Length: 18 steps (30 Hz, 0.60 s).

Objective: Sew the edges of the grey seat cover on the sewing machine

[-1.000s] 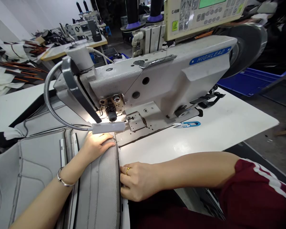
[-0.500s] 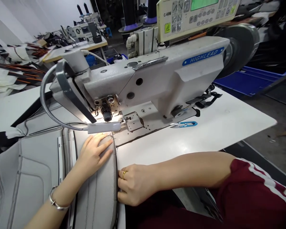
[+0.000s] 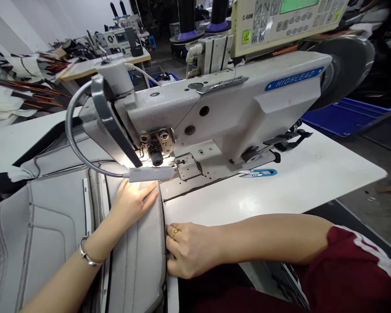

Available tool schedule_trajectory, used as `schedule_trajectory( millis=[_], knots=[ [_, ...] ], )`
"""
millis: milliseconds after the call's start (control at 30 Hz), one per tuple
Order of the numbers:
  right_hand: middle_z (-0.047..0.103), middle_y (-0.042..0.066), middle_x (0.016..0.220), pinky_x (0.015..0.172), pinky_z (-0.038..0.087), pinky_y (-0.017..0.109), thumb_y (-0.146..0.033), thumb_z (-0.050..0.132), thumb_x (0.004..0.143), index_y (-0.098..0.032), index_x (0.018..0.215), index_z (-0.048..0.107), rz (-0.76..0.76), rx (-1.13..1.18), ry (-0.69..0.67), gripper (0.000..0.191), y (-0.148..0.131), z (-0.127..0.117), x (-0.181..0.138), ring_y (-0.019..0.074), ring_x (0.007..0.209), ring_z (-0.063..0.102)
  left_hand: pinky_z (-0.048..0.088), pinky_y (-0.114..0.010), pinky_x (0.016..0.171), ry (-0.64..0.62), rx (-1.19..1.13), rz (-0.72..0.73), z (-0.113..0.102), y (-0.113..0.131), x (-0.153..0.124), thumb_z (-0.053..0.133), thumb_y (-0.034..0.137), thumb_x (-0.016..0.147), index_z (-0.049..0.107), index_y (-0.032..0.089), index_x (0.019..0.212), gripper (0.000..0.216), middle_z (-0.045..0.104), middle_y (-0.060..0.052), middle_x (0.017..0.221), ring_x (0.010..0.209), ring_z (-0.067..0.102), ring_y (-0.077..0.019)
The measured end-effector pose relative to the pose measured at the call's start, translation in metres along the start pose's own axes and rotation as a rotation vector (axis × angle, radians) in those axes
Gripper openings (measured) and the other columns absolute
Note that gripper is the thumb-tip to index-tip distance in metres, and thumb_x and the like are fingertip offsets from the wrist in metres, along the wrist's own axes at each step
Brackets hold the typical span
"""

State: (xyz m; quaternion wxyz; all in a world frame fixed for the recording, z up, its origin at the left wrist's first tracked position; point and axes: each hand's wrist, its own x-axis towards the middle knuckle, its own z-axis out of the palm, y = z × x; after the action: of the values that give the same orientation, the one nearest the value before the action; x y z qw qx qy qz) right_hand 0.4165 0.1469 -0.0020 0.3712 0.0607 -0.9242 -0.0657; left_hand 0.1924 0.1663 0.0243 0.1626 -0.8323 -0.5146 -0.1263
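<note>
Sewing workshop: industrial sewing machines (image 3: 221, 108), worktables (image 3: 296, 174).

Pale grey stitched leatherette seat cover (image 3: 137, 256), off-white sewing machine (image 3: 221, 113) with blue nameplate (image 3: 293, 79), blue-handled thread snips (image 3: 259, 173), maroon white-striped sleeve (image 3: 355, 269).

A thin silver bracelet (image 3: 87, 256) sat around the wrist of the left hand (image 3: 133, 202). The right hand (image 3: 190, 250) carried a gold ring (image 3: 175, 234), and its arm had a dark red sleeve (image 3: 355, 269) with white stripes.
</note>
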Motion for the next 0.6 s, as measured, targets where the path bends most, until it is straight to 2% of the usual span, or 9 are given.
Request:
schedule_trajectory(
  millis=[100,233,367,467,600],
  knots=[
    [0.055,0.005,0.059,0.059,0.048,0.033,-0.016,0.058,0.071,-0.021,0.062,0.034,-0.017,-0.012,-0.085,0.026,0.000,0.000,-0.001,0.0192,0.057,0.058,0.041,-0.038,0.071,0.043,0.026,0.031,0.001,-0.001,0.005,0.051,0.034,0.098,0.073,0.023,0.109,0.027,0.071,-0.006,0.081,0.079,0.065,-0.0244],
    [0.059,0.007,0.064,0.061,0.049,0.035,-0.016,0.057,0.077,-0.022,0.067,0.037,0.012,-0.031,-0.124,0.023,0.001,0.002,-0.002,0.0211,0.062,0.061,0.043,-0.039,0.071,0.104,0.074,0.084,0.003,-0.005,0.011,0.054,0.029,0.096,0.073,0.021,0.102,0.022,0.073,-0.007,0.087,0.082,0.066,-0.0255],
    [0.063,0.009,0.068,0.062,0.050,0.036,-0.017,0.055,0.080,-0.022,0.071,0.040,0.035,-0.047,-0.116,0.018,0.004,0.000,-0.003,0.0262,0.071,0.067,0.046,-0.039,0.071,0.074,0.014,0.067,-0.002,-0.003,0.011,0.053,0.025,0.096,0.072,0.020,0.100,0.020,0.074,-0.006,0.088,0.081,0.068,-0.0244],
    [0.065,0.011,0.070,0.061,0.050,0.037,-0.017,0.053,0.082,-0.023,0.071,0.041,0.014,-0.052,-0.103,0.017,0.002,-0.003,-0.003,0.0281,0.074,0.069,0.052,-0.040,0.080,-0.023,-0.101,0.022,-0.014,0.012,-0.003,0.048,0.022,0.097,0.070,0.016,0.106,0.024,0.072,-0.010,0.104,0.096,0.068,-0.0254],
    [0.057,0.006,0.058,0.050,0.043,0.033,-0.014,0.052,0.081,-0.022,0.064,0.044,-0.044,-0.025,-0.036,0.021,-0.006,-0.004,-0.004,0.0224,0.054,0.061,0.055,-0.043,0.096,-0.035,-0.169,-0.049,-0.029,0.042,-0.029,0.049,0.022,0.097,0.066,0.015,0.117,0.027,0.069,-0.012,0.120,0.111,0.066,-0.0259]
  ],
)
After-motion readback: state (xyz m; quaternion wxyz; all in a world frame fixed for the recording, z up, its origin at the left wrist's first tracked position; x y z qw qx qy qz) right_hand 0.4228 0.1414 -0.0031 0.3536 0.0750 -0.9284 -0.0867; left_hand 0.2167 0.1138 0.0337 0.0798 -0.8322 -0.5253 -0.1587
